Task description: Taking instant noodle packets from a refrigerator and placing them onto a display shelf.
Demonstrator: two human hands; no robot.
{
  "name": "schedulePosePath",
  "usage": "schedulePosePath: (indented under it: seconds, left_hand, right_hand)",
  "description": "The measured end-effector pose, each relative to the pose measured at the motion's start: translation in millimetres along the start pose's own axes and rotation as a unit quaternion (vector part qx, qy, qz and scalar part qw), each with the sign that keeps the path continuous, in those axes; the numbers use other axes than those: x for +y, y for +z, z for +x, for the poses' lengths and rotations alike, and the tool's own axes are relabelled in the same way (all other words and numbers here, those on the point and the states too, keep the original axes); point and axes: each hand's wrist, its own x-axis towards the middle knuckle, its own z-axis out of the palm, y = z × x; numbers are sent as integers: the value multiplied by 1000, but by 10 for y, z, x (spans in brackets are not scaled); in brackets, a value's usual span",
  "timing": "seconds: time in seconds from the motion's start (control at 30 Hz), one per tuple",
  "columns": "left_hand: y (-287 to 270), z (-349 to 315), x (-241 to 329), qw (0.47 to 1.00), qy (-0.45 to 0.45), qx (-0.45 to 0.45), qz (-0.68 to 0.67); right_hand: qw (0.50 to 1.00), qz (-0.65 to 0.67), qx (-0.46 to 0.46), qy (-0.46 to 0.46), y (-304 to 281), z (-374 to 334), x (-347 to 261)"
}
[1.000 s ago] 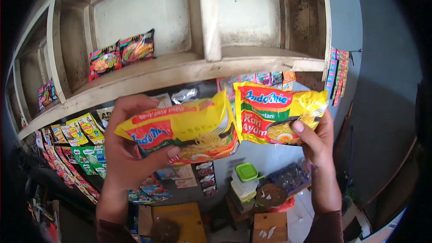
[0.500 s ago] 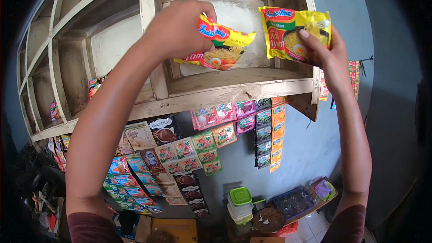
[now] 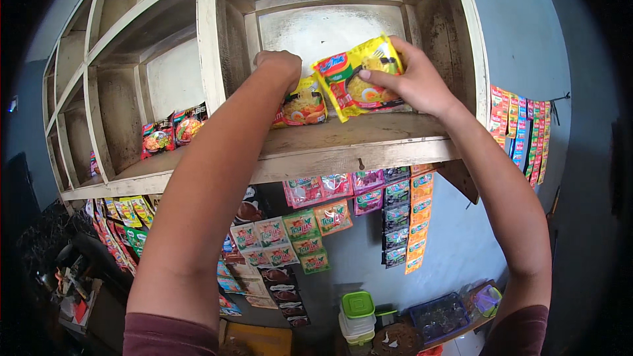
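In the shelf [image 3: 297, 165], within the compartment at its right end, my head view shows both my arms stretched up and forward, with two yellow noodle packs between my hands. My right hand [image 3: 422, 79] is clamped on the right pack [image 3: 362, 86]: the thumb lies across its front, and the other fingers pass behind its right edge. I hold this pack tilted, its right side higher than its left, just above the compartment's floor; I cannot tell whether its lowest corner touches the wood.

The left pack [image 3: 306, 102] is low in the same compartment, toward its left end and behind the shelf's front edge, with its right side next to the right pack. My left hand [image 3: 278, 69] is bent over at that pack's upper left, its back toward me. The fingers are hidden, so I cannot tell whether they pinch the pack or stand apart. My left forearm crosses the shelf's front edge and covers part of the pack.

In the next compartment to the left, two dark packs [image 3: 189, 125] stand side by side near the front edge. Below that edge hang rows of sachets [image 3: 306, 240], with an orange strip [image 3: 419, 224] toward the shelf's lower right corner. Further down are stacked boxes with a green lid [image 3: 358, 304] and a blue tray [image 3: 435, 339].
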Motion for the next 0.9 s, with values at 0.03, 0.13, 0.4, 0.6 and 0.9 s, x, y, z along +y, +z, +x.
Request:
schedulePosePath:
  seconds: [0.03, 0.13, 0.4, 0.6, 0.9]
  left_hand:
    - [42, 43, -4, 1000, -5, -4, -16]
    - [164, 152, 3, 999, -42, 13, -26]
    - [172, 130, -41, 998, -59, 27, 25]
    - [121, 37, 32, 992, -66, 80, 68]
    - [-400, -821, 41, 995, 66, 67, 26]
  right_hand:
    - [1000, 0, -1, -1, 22, 36, 34]
    - [997, -23, -67, -9, 94, 173, 159]
    - [984, -124, -131, 18, 168, 415, 369]
    - [974, -157, -158, 45, 222, 537, 330]
    - [954, -103, -219, 178, 398, 688, 166]
